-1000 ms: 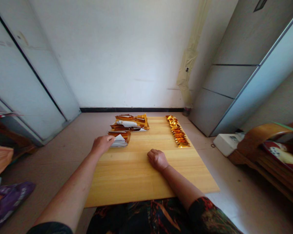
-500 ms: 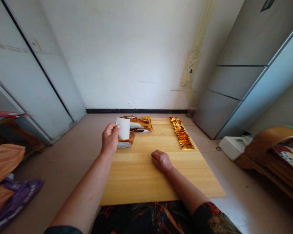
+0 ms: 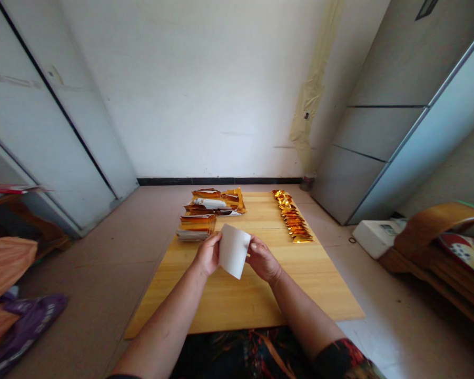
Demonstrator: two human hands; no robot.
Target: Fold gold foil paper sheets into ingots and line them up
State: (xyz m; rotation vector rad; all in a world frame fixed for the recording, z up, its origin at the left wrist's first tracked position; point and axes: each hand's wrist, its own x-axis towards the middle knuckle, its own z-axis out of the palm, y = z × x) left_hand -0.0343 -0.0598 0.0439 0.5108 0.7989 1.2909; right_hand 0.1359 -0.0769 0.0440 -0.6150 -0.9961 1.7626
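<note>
A white rectangular sheet (image 3: 234, 251), slightly curved, is held up above the wooden board by both hands. My left hand (image 3: 208, 253) pinches its left edge between thumb and fingers. At the opposite edge, the fingers of my right hand (image 3: 264, 259) are closed on the sheet, partly hidden behind it. Just beyond my left hand lies a stack of flat orange-brown and white sheets (image 3: 197, 226). Behind that sits another pile of shiny gold-brown pieces (image 3: 217, 201), with white showing among them.
Along the right side of the wooden board (image 3: 300, 295) runs a row of folded gold foil pieces (image 3: 294, 218). A white box (image 3: 373, 237) and a wooden seat (image 3: 438, 258) stand on the right. Orange and purple bags (image 3: 19, 321) lie at left; a white wall (image 3: 213, 95) rises ahead.
My left hand has brought the white sheet from beside the stacks to the middle, nearer me. My right hand has lifted off the board and taken the sheet's right edge.
</note>
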